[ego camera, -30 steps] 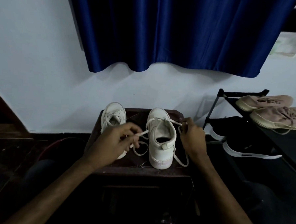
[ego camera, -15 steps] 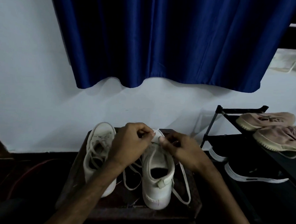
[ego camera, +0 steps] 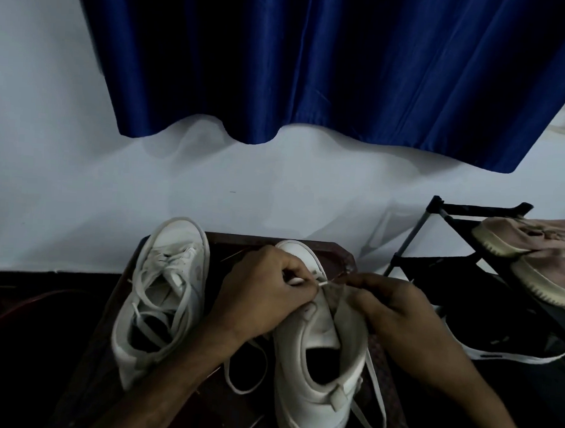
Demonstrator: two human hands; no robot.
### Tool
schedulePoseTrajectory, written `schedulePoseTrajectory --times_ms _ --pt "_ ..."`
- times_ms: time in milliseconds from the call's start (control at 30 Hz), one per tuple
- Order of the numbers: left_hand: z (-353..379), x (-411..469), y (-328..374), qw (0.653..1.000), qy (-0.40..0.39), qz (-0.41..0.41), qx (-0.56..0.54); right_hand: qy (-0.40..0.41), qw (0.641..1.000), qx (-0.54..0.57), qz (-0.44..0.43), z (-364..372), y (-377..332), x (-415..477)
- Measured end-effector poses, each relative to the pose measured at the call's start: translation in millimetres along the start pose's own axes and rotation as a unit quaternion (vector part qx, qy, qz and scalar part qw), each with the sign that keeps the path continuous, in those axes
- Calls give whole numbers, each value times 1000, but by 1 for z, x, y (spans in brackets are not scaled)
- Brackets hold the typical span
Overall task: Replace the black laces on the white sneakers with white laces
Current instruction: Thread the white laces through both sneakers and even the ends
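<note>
The left sneaker sits on the dark table, already strung with a white lace up its front; no black lace shows anywhere. Just beside it, the left hand has its fingers curled, pinching the stiff tip of the white lace between thumb and forefinger. It holds the tip over the front of the right sneaker, which stands heel toward the camera. The lace's slack hangs in loose loops down both sides of this sneaker onto the table. The right hand grips the sneaker's upper edge, folding the eyelet flap toward the tip.

The step in hand looks like threading the second sneaker, so the job seems well past halfway. The next move calls for steering the tip cleanly into an eyelet while the right hand keeps the flap steady, then drawing the slack through without twisting it. Which eyelet is next is hidden by the fingers.

A shoe rack with other shoes stands at the right.
</note>
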State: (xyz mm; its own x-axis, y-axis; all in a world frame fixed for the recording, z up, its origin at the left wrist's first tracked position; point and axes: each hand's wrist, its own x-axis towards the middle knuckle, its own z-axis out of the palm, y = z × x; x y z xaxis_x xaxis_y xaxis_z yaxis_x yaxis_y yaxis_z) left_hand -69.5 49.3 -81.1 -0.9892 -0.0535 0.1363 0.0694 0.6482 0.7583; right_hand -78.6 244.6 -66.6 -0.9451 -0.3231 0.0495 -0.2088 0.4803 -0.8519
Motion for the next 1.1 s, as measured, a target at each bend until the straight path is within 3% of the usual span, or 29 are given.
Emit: schedulePoseTrajectory --times_ms 433,533,600,767,933,1033,1100 --pt "9 5 -1 999 -3 38 25 -5 999 39 2 7 5 -2" --pt "9 3 0 998 -3 41 45 -35 990 128 45 6 2 -4" --pt "8 1 -2 998 2 39 53 -10 981 181 74 13 4 -1" --pt "5 -4 0 997 -22 44 65 74 995 65 22 35 20 9" --pt "11 -26 5 992 -42 -14 119 117 992 -55 -12 47 11 -1" --pt "11 -31 1 997 0 -16 72 101 994 21 18 43 10 -5" --pt "14 -34 1 999 10 -27 13 34 993 92 63 28 15 -10"
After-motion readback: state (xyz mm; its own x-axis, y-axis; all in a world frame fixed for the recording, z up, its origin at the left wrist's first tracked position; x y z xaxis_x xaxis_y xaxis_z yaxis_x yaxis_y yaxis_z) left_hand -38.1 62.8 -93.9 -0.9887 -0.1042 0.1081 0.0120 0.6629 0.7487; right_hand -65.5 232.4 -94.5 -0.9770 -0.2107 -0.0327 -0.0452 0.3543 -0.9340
